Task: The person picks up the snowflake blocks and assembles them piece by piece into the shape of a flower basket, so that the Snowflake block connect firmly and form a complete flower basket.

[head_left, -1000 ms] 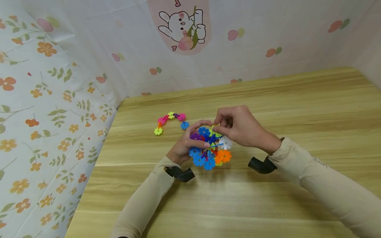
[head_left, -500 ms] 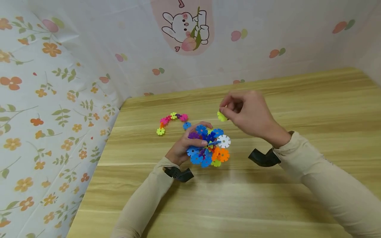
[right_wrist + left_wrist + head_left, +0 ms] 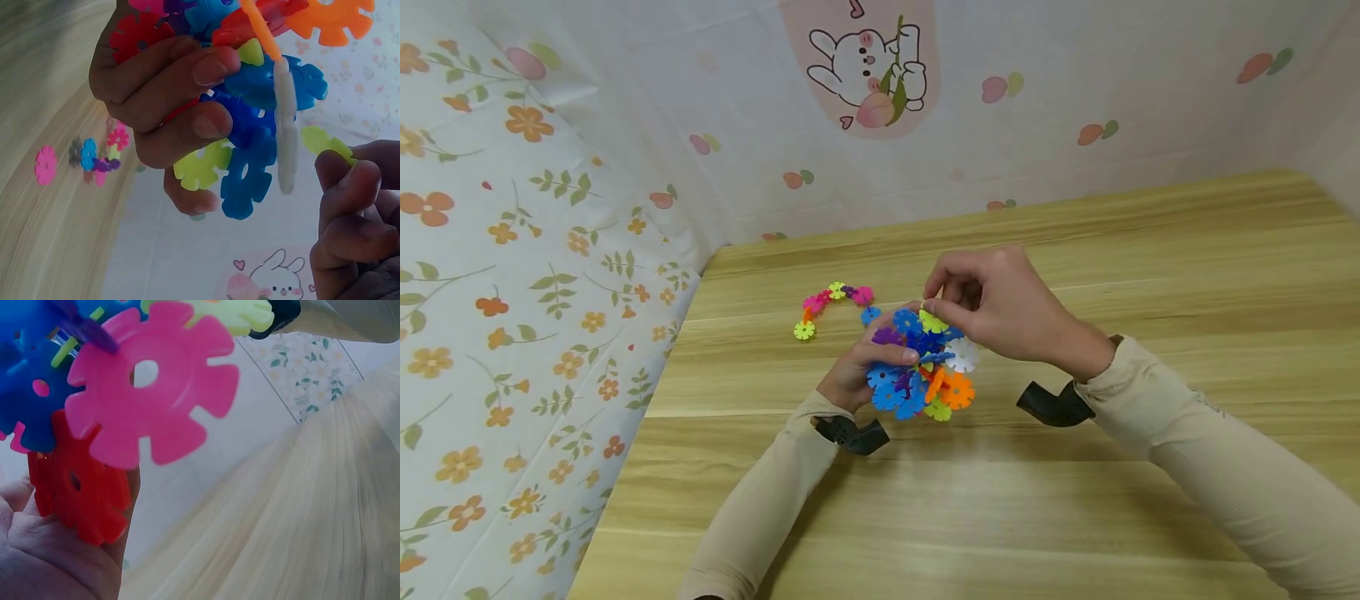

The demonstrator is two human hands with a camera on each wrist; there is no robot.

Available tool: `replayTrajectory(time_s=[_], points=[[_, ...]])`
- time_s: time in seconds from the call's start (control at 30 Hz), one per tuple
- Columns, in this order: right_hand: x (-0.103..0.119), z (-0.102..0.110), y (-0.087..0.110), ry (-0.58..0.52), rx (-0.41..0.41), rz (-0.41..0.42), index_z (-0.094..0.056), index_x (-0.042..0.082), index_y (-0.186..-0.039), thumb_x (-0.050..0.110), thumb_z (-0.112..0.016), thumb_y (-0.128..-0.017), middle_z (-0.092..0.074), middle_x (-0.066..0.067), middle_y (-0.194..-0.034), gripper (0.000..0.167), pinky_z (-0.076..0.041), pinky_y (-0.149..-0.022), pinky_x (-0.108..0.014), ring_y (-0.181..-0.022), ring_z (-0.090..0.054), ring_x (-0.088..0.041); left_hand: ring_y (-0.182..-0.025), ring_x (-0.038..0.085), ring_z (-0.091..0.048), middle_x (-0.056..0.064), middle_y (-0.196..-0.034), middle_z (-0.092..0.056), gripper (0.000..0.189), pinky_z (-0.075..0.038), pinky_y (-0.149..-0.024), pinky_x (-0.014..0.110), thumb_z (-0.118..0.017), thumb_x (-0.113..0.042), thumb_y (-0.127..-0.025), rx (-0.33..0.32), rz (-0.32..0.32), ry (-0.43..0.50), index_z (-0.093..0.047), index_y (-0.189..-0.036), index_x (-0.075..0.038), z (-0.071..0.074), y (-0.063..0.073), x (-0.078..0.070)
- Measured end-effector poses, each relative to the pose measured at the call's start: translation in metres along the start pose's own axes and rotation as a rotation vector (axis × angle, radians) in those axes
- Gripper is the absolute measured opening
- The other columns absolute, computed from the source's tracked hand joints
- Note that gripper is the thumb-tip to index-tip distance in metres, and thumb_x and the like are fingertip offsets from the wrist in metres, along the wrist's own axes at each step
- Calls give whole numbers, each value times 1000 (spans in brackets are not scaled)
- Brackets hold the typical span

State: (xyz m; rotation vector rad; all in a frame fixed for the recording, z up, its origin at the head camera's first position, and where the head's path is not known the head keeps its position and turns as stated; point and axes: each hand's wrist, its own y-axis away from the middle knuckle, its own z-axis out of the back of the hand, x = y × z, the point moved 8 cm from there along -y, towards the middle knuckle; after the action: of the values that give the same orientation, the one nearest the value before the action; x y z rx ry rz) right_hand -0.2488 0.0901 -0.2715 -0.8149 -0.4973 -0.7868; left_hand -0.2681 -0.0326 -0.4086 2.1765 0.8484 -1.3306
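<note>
My left hand point(image 3: 859, 367) holds a ball-like cluster of joined snowflake discs point(image 3: 887, 398), thumb across its near side. Blue, purple, orange, white and yellow discs show in the head view. From the left wrist, a large pink disc point(image 3: 181, 400) and a red disc point(image 3: 94, 487) stand close above the palm. Between thumb and fingertips, my right hand point(image 3: 1011, 308) pinches a yellow-green snowflake disc point(image 3: 317, 140) at the cluster's far upper side. A gap shows between that disc and the white disc point(image 3: 285, 134) in the right wrist view.
A curved chain of small discs point(image 3: 837, 291) lies on the wooden table point(image 3: 1000, 517), behind and left of the cluster. Black wrist mounts point(image 3: 857, 438) sit under both cuffs. A patterned cloth point(image 3: 1037, 125) hangs along the table's back and left.
The right hand drew the yellow-green disc away up and to the right, then brought it back down beside the cluster. The left hand kept its hold, with the cluster turning slightly.
</note>
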Motion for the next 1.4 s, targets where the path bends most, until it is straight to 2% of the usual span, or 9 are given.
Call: replayTrajectory(time_s=[0.2,0.33,0.47,0.9,0.97,1.07,1.17,1.27,1.4], points=[[1,-1,2,93,24,40,-68,9,-83,1,-69,-90,-60,4,-60,10,-45,-52,-21,-51,-49,-3,-98,12,-65,-2,-112,-63,57,-60,-86,27,-84,-28,-79,26,-11,8,-54,-126,-19,-8,-5,-2],[0,-2,4,152,37,70,-66,9,-82,2,-70,-89,-57,5,-58,11,-44,-51,-21,-50,-47,-2,-97,13,-66,-1,-111,-63,45,-61,-84,28,-71,-15,-85,-9,13,-16,-55,-127,-18,-9,-8,-2],[0,-4,7,201,44,114,-64,8,-80,1,-71,-89,-56,4,-57,13,-44,-50,-20,-50,-46,-1,-97,14,-67,0,-112,-65,45,-61,-83,29,-58,-4,-88,-62,31,-50,-53,-131,-16,-10,-9,-3],[-14,-10,17,190,64,168,-55,11,-73,0,-72,-88,-53,5,-56,26,-41,-48,-18,-49,-42,0,-89,15,-72,1,-107,-69,41,-62,-80,31,-63,1,-87,-213,68,-131,-55,-124,-15,-9,-7,-3],[-21,-12,13,143,107,133,-60,12,-77,4,-70,-92,-54,5,-56,20,-40,-48,-19,-48,-43,0,-90,15,-72,2,-109,-68,41,-62,-81,31,-63,-1,-89,-213,87,-154,-54,-126,-14,-5,-5,-3],[-38,-14,5,24,161,-3,-70,12,-91,12,-63,-99,-62,2,-63,10,-41,-47,-22,-48,-48,-5,-95,14,-70,1,-112,-65,40,-61,-83,29,-61,-4,-90,-242,89,-171,-53,-128,-13,8,1,-9],[-58,-19,0,-80,188,-139,-72,11,-106,17,-54,-104,-68,-3,-72,18,-42,-47,-26,-49,-53,-13,-97,13,-68,1,-111,-64,37,-61,-84,28,-60,-4,-90,-311,40,-165,-54,-126,-11,25,10,-22],[-75,-32,-4,-89,236,-201,-71,9,-108,15,-54,-104,-70,-9,-77,19,-44,-50,-27,-50,-54,-17,-99,13,-67,0,-110,-65,35,-61,-85,28,-58,-3,-90,-356,-16,-164,-55,-124,-12,38,19,-36],[-94,-60,-6,20,366,-198,-73,7,-104,10,-59,-100,-74,-11,-84,15,-51,-59,-28,-60,-59,-15,-99,14,-66,-2,-108,-66,30,-61,-87,30,-58,-5,-92,-378,-33,-180,-59,-120,-15,47,24,-47]])
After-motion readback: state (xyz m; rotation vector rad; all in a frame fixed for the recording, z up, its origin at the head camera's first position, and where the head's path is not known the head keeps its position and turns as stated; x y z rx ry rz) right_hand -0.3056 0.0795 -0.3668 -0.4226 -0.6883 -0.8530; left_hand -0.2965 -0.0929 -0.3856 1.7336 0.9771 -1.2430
